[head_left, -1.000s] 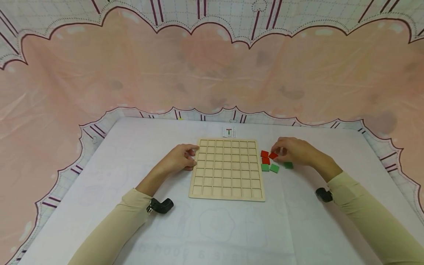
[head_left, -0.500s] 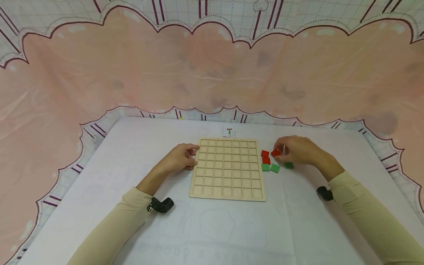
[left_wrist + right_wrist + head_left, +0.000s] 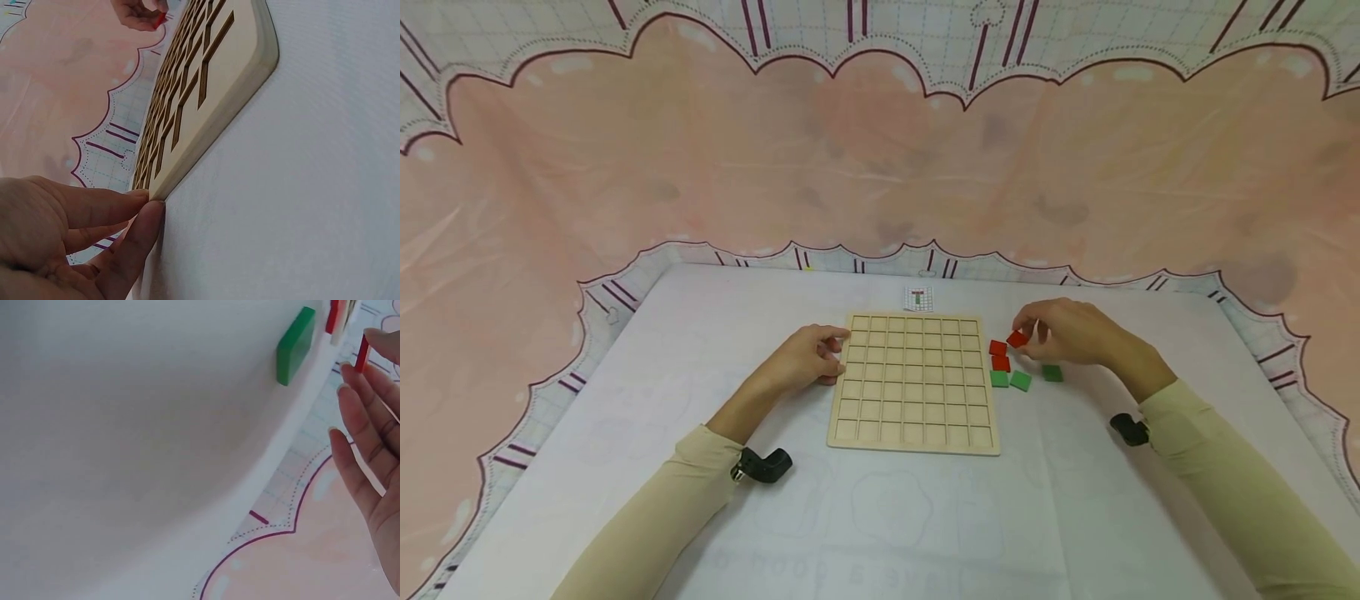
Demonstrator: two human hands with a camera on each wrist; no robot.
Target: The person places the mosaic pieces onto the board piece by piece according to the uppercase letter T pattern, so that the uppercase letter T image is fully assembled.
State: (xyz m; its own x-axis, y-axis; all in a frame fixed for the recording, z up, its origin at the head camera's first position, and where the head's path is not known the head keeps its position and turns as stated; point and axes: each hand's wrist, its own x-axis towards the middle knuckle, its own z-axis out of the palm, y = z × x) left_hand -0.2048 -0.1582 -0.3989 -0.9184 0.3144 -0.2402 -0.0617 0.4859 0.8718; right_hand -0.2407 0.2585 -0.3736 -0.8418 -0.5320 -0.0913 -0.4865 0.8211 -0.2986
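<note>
In the head view my right hand pinches a red square tile between thumb and fingertips, raised at a tilt near the board's right side. The right wrist view shows this red tile edge-on, with the other fingers extended. My left hand touches the left edge of a pale wooden grid board, its index finger and thumb set apart along the rim. In the left wrist view, the thumb rests against the board's side. The board lies flat, its square cells bare.
Right of the board lie two red tiles and three green tiles, one farther right. A small card with a red and green T pattern lies behind the board. A patterned cloth hangs behind the white table.
My right hand has lifted the red tile and moved it slightly away from me, clear of the other tiles. The left hand and the board have stayed in place.
</note>
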